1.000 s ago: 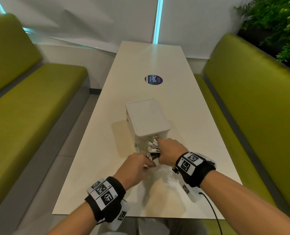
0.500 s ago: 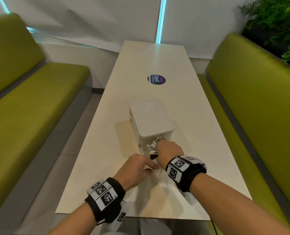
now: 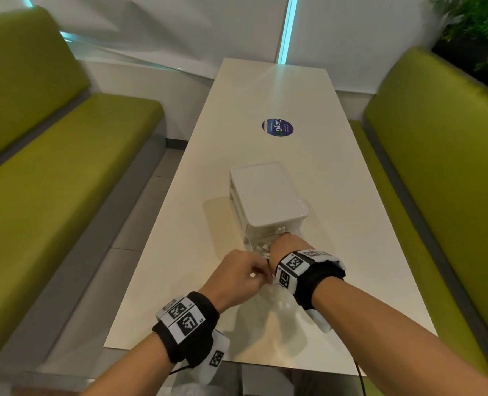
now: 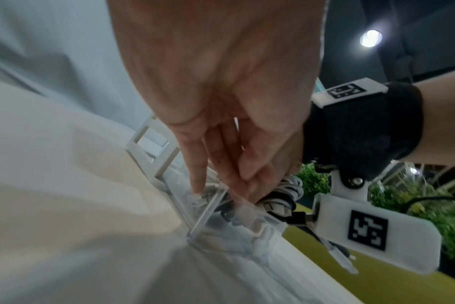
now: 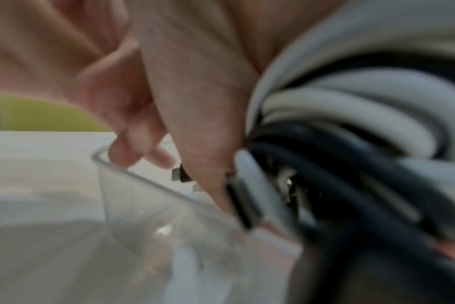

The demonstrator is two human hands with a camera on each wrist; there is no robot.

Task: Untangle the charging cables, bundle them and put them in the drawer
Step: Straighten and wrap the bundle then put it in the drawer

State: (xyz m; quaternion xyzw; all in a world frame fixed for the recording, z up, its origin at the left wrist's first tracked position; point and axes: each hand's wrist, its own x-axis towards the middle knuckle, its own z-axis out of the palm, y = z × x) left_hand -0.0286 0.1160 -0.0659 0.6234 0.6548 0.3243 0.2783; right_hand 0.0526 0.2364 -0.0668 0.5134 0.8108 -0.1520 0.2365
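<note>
A white drawer unit (image 3: 268, 195) stands mid-table with its clear bottom drawer (image 4: 208, 209) pulled out toward me. My right hand (image 3: 290, 245) grips a coiled bundle of white and black charging cables (image 5: 338, 144) and holds it low in the drawer's mouth, under the unit's front edge. Only a few white plug ends (image 3: 262, 248) show in the head view; the bundle (image 4: 286, 193) is clearer from the left wrist. My left hand (image 3: 243, 270) is just left of it, fingertips (image 5: 127, 150) hooked on the drawer's clear rim (image 5: 148, 183).
The long white table (image 3: 351, 224) carries a round blue sticker (image 3: 277, 127) beyond the unit. Green benches (image 3: 51, 172) flank both sides, and a plant (image 3: 482, 32) stands at the far right. A thin black wire (image 3: 358, 375) hangs from my right wrist.
My right hand has pushed forward and down, carrying the bundle from above the drawer into it; the plug ends that stuck up are mostly hidden. The left hand stayed at the drawer's edge.
</note>
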